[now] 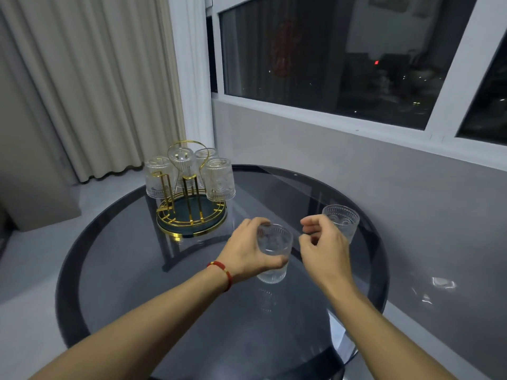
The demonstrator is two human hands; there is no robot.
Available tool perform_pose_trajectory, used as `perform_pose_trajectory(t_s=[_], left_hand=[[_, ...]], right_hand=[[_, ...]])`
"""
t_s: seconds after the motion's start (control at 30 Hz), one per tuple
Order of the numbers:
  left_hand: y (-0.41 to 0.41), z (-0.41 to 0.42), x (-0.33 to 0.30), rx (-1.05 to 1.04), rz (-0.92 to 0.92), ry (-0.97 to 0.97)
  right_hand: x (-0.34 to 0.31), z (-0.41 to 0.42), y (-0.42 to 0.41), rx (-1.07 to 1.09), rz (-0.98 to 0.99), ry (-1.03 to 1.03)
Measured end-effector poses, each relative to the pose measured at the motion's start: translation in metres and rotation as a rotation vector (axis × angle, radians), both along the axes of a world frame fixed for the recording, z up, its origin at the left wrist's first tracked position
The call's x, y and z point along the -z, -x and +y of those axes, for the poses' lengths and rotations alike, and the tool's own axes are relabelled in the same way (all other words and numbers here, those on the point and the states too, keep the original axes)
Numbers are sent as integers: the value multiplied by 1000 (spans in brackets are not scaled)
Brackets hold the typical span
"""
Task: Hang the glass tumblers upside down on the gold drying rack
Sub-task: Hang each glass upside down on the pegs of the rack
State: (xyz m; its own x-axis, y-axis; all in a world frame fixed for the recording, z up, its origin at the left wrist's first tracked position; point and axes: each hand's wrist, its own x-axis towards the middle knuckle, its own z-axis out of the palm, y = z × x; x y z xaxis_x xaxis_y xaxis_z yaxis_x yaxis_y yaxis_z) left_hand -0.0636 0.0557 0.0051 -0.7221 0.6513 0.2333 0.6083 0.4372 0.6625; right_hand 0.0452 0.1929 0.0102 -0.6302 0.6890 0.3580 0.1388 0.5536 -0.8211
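While wrapped in the left hand (247, 249) just above the desk (131, 270), upright tumbler (274, 250), right hand (323, 242) beside it, curled, empty, second tumbler (341, 222) behind, gold rack (190, 207) holding four inverted.

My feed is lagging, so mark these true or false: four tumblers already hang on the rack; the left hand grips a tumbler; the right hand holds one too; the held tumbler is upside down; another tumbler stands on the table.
1. Four tumblers hang upside down on the gold rack: true.
2. The left hand grips a tumbler: true.
3. The right hand holds one too: false, its fingers are curled and empty.
4. The held tumbler is upside down: false, its mouth faces up.
5. Another tumbler stands upright on the table: true.
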Motion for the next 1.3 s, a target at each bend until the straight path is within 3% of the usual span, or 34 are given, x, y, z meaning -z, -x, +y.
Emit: perform_pose_trajectory(t_s=[0.07,0.13,0.3,0.43,0.5,0.57,0.67,0.73,1.03,1.13,1.3], left_hand=[[-4,-22,1,-21,-48,-41],[-6,-40,4,-97,-174,-176],[0,-61,0,-240,-739,-654],[18,-72,3,-176,-785,-707],[32,-83,8,-142,-594,-574],[47,-97,17,-120,-284,-365],[68,-113,39,-189,90,-78],[78,-118,52,-220,225,52],[94,-110,77,-319,285,248],[97,-109,80,-317,264,280],[97,-109,82,-315,275,259]], right_hand=[[6,-2,3,-48,-46,77],[12,-7,10,-120,-63,280],[17,-30,30,-492,-131,881],[14,-50,48,-627,-26,1109],[10,-57,57,-578,19,1052],[4,-62,65,-493,39,930],[-4,-71,72,-358,-5,618],[-12,-81,76,-309,-18,425],[-100,-133,134,-388,119,-196],[-122,-152,175,-395,34,-359],[-120,-162,220,-407,-114,-430]])
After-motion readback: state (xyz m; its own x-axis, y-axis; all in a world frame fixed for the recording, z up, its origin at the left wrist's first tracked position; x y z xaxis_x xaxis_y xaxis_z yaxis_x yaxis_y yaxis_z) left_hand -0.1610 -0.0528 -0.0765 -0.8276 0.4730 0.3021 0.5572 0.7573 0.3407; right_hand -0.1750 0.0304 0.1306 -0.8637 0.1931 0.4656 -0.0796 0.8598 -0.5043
